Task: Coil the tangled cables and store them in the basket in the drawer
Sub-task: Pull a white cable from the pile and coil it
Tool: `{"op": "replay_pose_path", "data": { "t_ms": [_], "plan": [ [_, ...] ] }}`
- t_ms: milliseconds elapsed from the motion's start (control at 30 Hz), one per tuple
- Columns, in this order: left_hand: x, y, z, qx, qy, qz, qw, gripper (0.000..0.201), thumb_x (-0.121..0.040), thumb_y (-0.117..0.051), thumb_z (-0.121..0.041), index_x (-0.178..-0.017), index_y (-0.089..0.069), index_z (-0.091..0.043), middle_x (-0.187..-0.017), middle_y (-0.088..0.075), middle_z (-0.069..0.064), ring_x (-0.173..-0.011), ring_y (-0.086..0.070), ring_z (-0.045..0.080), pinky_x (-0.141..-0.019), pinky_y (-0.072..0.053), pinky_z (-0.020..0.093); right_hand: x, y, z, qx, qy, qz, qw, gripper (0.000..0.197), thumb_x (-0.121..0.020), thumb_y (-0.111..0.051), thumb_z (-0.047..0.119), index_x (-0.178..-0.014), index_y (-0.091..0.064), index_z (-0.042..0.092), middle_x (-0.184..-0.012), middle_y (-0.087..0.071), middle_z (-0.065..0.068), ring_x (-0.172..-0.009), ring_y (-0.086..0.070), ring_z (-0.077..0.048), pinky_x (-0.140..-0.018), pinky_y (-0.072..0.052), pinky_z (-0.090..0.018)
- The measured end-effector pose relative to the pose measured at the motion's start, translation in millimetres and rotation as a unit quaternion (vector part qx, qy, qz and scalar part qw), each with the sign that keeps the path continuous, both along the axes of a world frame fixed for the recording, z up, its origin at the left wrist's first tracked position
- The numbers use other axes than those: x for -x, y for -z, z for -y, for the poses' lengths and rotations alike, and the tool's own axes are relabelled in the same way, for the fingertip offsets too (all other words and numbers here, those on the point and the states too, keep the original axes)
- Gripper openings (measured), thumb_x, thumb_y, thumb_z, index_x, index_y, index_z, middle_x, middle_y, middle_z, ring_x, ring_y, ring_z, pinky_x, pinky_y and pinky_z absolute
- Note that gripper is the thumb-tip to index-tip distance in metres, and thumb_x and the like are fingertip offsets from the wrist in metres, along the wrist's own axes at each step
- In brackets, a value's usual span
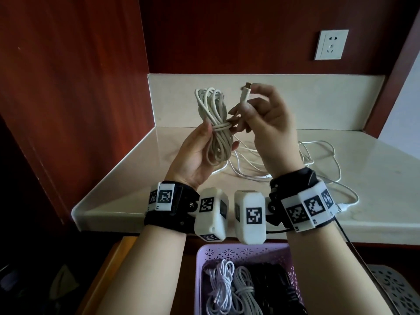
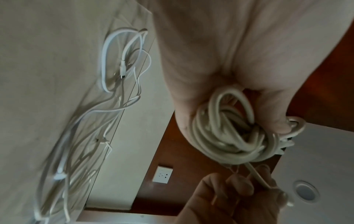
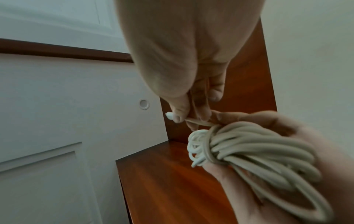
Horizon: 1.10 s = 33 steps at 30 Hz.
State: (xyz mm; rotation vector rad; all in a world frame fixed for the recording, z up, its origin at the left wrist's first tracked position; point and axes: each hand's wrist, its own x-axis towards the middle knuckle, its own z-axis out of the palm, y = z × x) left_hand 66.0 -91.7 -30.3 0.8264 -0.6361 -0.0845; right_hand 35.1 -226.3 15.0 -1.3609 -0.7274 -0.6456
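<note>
L hand (image 1: 197, 153) grips beige coil (image 1: 213, 123) | R hand (image 1: 261, 119) pinches plug end (image 1: 246, 87) | risk: wrap prob. loosens if tail slips

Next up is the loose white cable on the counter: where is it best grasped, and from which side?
Probably at the plug end of the loose white cable, taken from above: the connector lies flat and clear of the tangled loops on the counter, so coiling could start from a free end.

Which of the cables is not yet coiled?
The thin white cable sprawled loose on the countertop. The beige one is bundled in the left hand; those in the purple basket are coiled.
</note>
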Motion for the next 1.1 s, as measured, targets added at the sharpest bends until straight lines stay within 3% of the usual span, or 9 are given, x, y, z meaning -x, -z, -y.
{"op": "replay_pose_path", "data": {
  "t_ms": [133,233,367,567,733,833,900,1000,1100],
  "plan": [
    [-3,2,-4,0.009,-0.007,-0.01,1.0,0.051,-0.068,-0.079,-0.043,-0.102,-0.072,-0.005,-0.101,-0.07,0.014,-0.091,-0.067,0.019,-0.08,-0.054,0.028,0,0,-2,-0.035,0.037,-0.01,0.999,0.012,-0.091,-0.055,-0.002,-0.089,-0.058,0.009,-0.071,-0.061,-0.015,-0.048,-0.052,-0.01,-0.051,-0.04,-0.016],
    [-4,0,-9,0.009,-0.006,-0.014,1.0,0.05,-0.066,-0.081,-0.043,-0.1,-0.074,-0.007,-0.1,-0.071,0.014,-0.091,-0.068,0.02,-0.084,-0.054,0.031,1,0,-4,0.02,0.133,0.004,0.991,0.007,-0.091,-0.061,0.009,-0.093,-0.068,0.008,-0.069,-0.063,-0.01,-0.049,-0.052,-0.007,-0.052,-0.04,-0.016],
    [-4,-1,-13,0.045,-0.023,-0.01,0.999,0.046,-0.071,-0.077,-0.037,-0.1,-0.072,-0.002,-0.097,-0.071,0.014,-0.091,-0.069,0.023,-0.086,-0.054,0.034,1,1,-5,0.127,0.187,0.014,0.974,0.017,-0.09,-0.057,0.004,-0.1,-0.07,0.005,-0.079,-0.061,-0.004,-0.059,-0.058,0.006,-0.062,-0.044,-0.014],
    [2,-1,-11,-0.001,-0.085,0.003,0.996,0.031,-0.091,-0.047,-0.027,-0.097,-0.074,-0.013,-0.098,-0.072,0.006,-0.091,-0.068,0.018,-0.088,-0.054,0.032,4,-3,-5,0.217,0.226,0.013,0.95,0.015,-0.09,-0.062,0.016,-0.09,-0.074,0.006,-0.077,-0.058,-0.01,-0.062,-0.054,-0.015,-0.066,-0.045,-0.029],
    [7,-4,-8,-0.037,-0.093,0.036,0.994,0.03,-0.102,-0.033,-0.017,-0.127,-0.049,-0.013,-0.11,-0.069,-0.001,-0.098,-0.066,0.014,-0.09,-0.051,0.033,5,-5,-3,0.227,0.235,0.004,0.945,0.017,-0.088,-0.063,0.014,-0.085,-0.074,0.001,-0.076,-0.061,-0.015,-0.064,-0.057,-0.026,-0.068,-0.047,-0.037],
    [9,-5,-9,-0.072,-0.111,0.045,0.99,0.044,-0.097,-0.042,-0.024,-0.139,-0.04,-0.01,-0.112,-0.067,-0.001,-0.096,-0.066,0.015,-0.093,-0.05,0.035,7,-6,-2,0.227,0.231,-0.005,0.946,0.014,-0.086,-0.062,0.008,-0.082,-0.072,-0.001,-0.072,-0.064,-0.015,-0.064,-0.059,-0.026,-0.067,-0.049,-0.04],
    [10,-6,-9,-0.101,-0.113,0.04,0.988,0.053,-0.093,-0.046,-0.027,-0.142,-0.037,-0.011,-0.112,-0.067,0.0,-0.096,-0.066,0.017,-0.092,-0.051,0.037,6,-7,-1,0.205,0.208,-0.036,0.956,0.005,-0.085,-0.063,0.005,-0.082,-0.067,0.004,-0.066,-0.063,-0.011,-0.057,-0.061,-0.018,-0.06,-0.05,-0.033],
    [10,-4,-9,-0.144,-0.109,0.047,0.983,0.04,-0.097,-0.043,-0.025,-0.137,-0.043,-0.019,-0.112,-0.068,-0.003,-0.098,-0.066,0.019,-0.096,-0.05,0.045,8,-8,1,0.17,0.183,-0.073,0.966,0.009,-0.082,-0.065,0.0,-0.079,-0.06,0.007,-0.061,-0.062,-0.006,-0.045,-0.059,-0.005,-0.05,-0.046,-0.018],
    [12,-4,-7,-0.144,-0.115,0.04,0.982,0.046,-0.097,-0.043,-0.024,-0.141,-0.038,-0.017,-0.115,-0.067,-0.004,-0.101,-0.066,0.018,-0.097,-0.05,0.041,8,-8,3,0.187,0.187,-0.065,0.962,0.005,-0.08,-0.064,-0.001,-0.075,-0.063,0.0,-0.06,-0.062,-0.006,-0.046,-0.059,-0.007,-0.051,-0.049,-0.023]
  ]
}}
